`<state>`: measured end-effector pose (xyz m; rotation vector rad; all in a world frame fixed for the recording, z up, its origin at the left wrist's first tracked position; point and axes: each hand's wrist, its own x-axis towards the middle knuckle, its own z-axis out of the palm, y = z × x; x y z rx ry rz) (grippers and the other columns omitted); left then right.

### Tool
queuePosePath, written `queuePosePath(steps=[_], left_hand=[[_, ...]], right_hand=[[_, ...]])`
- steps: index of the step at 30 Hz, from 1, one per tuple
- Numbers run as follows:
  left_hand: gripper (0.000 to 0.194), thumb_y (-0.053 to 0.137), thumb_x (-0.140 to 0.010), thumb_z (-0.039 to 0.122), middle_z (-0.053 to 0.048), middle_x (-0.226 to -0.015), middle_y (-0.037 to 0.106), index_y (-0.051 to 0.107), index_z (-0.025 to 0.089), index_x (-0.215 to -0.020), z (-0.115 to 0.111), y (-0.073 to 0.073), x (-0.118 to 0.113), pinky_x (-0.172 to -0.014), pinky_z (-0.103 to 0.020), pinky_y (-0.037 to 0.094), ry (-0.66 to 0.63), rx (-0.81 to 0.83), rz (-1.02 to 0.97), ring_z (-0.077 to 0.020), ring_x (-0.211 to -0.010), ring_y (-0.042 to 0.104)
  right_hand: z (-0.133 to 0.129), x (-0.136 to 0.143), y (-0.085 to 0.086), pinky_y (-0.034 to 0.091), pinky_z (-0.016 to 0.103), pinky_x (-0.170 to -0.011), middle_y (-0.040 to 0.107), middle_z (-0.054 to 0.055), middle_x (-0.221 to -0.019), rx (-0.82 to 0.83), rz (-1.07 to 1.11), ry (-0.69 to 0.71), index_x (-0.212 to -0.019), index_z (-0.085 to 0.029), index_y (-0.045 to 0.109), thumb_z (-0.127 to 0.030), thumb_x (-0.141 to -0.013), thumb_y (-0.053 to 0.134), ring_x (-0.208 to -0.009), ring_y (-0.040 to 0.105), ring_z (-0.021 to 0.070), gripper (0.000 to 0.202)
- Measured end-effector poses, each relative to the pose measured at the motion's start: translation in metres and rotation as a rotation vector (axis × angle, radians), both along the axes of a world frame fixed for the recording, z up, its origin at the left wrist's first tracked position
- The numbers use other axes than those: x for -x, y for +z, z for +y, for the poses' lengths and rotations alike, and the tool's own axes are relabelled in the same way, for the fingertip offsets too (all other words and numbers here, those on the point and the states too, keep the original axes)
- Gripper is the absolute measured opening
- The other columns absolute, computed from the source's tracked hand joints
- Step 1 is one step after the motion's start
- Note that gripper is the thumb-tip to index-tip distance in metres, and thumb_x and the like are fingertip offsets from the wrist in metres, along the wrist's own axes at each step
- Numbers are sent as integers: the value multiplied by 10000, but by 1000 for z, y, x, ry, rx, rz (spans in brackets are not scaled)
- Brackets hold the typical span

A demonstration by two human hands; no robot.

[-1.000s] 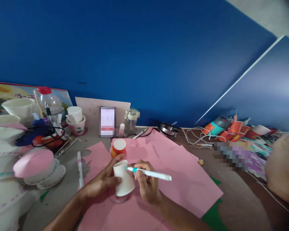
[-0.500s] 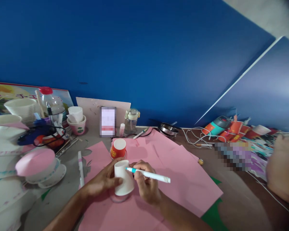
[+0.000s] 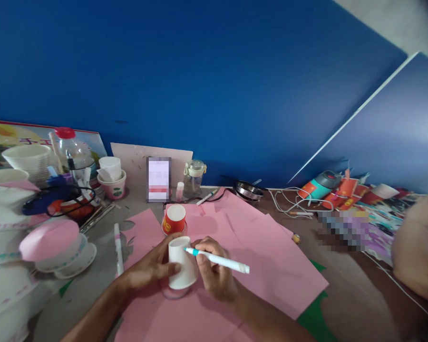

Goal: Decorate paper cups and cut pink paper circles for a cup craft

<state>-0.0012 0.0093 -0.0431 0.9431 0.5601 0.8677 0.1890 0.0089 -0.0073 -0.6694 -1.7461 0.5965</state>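
Note:
A white paper cup (image 3: 182,270) stands upside down over pink paper (image 3: 257,256), its narrow base upward. My left hand (image 3: 160,263) is closed round the cup's left side, thumb across the front and fingers partly hidden behind. In my right hand (image 3: 216,273) is a white marker (image 3: 223,260) with a teal end, held like a pen. The teal end points left and meets the cup near its upper rim; whether it leaves a mark I cannot make out. Just behind my left hand sits a red paper cup (image 3: 175,221), also upside down.
White paper bowls (image 3: 7,256) are stacked at the left, near a pink-topped piece (image 3: 50,240). Another marker (image 3: 118,249) lies left of the paper. A phone (image 3: 159,180) and a jar (image 3: 194,178) stand by the blue wall. At the far right is another person's arm (image 3: 417,251).
The marker's rear end has dipped slightly while its teal end stays at the cup. The whole view has shifted a little; both hands keep their hold.

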Motion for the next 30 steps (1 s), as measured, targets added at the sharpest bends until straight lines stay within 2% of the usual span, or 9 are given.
queuePosePath(steps=[12,23,30], left_hand=[[619,767,-749,352,-59,-1135,562,486,246,-1290,0,2,0,-811,-317,416,1,-18,14,-224,-990,517],[626,765,-747,371,-69,-1153,548,486,236,-1291,0,3,0,-808,-312,420,3,-36,25,-231,-1008,499],[591,760,-754,362,-54,-1097,542,495,229,-1265,1,5,-1,-784,-299,416,-11,-37,26,-219,-976,502]], right_hand=[[1,-2,0,514,340,-679,618,64,-821,0,-29,25,-1019,-214,562,-212,-946,454,-771,601,200,131],[0,1,-1,516,337,-668,620,65,-818,-32,-37,-22,-1013,-212,557,-201,-943,455,-740,586,190,124],[1,1,1,519,334,-669,612,59,-793,5,-2,4,-942,-207,548,-213,-936,450,-750,603,193,98]])
